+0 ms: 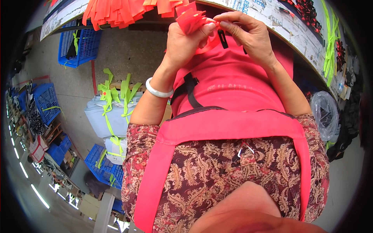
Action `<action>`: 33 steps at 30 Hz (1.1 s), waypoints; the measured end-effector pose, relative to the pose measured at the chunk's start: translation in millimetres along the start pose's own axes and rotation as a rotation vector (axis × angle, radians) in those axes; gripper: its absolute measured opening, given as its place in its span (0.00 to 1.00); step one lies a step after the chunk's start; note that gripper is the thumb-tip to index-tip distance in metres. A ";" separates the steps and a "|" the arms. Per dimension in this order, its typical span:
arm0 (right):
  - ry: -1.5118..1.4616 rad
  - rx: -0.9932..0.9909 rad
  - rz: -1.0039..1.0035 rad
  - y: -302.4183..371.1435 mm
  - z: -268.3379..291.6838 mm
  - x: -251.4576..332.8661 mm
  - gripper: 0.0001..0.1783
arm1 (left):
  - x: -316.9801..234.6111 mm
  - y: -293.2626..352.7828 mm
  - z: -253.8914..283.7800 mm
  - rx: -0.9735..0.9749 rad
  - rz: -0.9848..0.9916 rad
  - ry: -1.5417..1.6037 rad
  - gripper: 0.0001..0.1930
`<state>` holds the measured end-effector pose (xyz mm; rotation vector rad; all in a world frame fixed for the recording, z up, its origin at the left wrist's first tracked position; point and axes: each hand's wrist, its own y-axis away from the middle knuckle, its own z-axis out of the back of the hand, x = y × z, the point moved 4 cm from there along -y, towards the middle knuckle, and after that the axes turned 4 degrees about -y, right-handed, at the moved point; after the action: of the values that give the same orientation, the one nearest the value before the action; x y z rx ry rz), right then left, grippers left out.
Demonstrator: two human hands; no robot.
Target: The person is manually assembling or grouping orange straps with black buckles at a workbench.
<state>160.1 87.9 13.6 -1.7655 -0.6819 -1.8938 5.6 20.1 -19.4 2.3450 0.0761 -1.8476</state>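
Note:
My left hand (180, 46) is closed around a bunch of bright orange-red fabric strips (189, 19), whose ends fan out above the fist. Close beside it, my right hand (251, 38) pinches at an orange strip by the left thumb tip. A small black strap-like piece (223, 39) hangs just below the right fingers; what it is fastened to is hidden. Another dark tip shows under the right palm. Both hands are above my lap at the near edge of the worktable (307, 48), in front of a red apron (233, 95).
More orange strips (112, 13) overhang the table at left. Neon yellow strips (329, 46) and black-and-red pieces (305, 11) lie at right. A blue crate (88, 44) and a pale tied bundle (97, 118) stand on the left floor. A clear plastic bag (324, 112) hangs at right.

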 end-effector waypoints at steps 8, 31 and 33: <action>0.169 0.118 0.339 -5.3 -1.6 0.4 0.11 | 10.5 -0.3 1.2 0.058 0.074 0.187 0.07; -0.053 0.075 -0.240 4.7 -3.8 -5.0 0.09 | 13.1 -6.7 8.9 0.018 0.136 0.295 0.07; -0.055 0.046 -0.213 2.5 -1.9 -1.3 0.09 | 10.9 -4.3 6.1 0.056 0.152 0.286 0.07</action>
<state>160.3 84.8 12.3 -1.7827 -0.9602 -1.9538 1.7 22.8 -31.7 2.5582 -0.1193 -1.4558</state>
